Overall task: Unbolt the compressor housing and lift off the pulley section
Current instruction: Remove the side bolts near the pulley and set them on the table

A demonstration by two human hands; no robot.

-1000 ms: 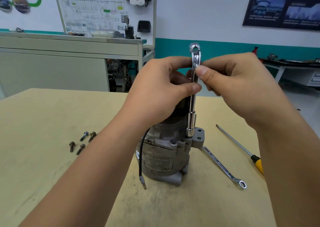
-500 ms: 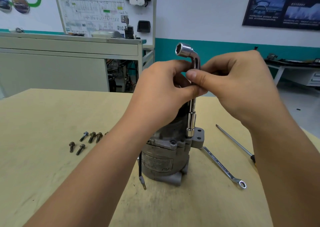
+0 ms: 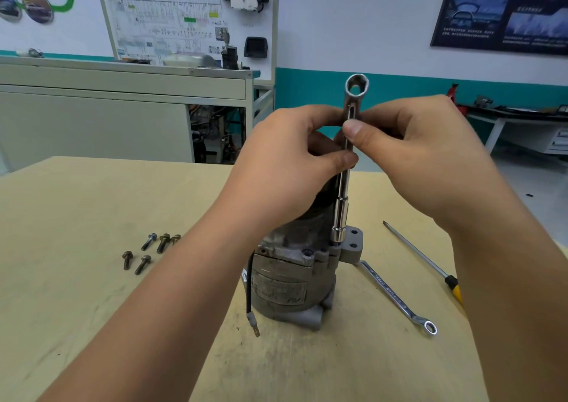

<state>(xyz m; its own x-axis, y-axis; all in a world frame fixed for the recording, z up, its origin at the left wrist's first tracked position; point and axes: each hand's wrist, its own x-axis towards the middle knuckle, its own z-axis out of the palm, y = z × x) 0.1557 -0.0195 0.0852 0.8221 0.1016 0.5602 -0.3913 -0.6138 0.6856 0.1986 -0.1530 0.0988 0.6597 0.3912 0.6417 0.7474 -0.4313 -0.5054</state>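
pale wooden table [image 3: 92,309] fills our view, with a workshop wall and posters [image 3: 504,11] behind it. we have the grey compressor [image 3: 285,288] standing upright on the table, straight below our fingers. our left hand [image 3: 285,162] curls thumb and fingers round the upper shaft of a chrome socket wrench [image 3: 340,217]. our right hand [image 3: 421,155] pinches the same shaft just above the left thumb, its thumb tip pressed on the metal. the wrench stands nearly upright: its bent, open end rises above our fingertips, and its lower socket sits well below them on the compressor's upper edge, beside a mounting lug. five loose bolts [image 3: 163,242] lie on the table, low and well to the left of our fingers. a spanner [image 3: 396,297] and a screwdriver [image 3: 418,257] lie low to the right of them. a black wire [image 3: 249,285] hangs down the compressor's left side.
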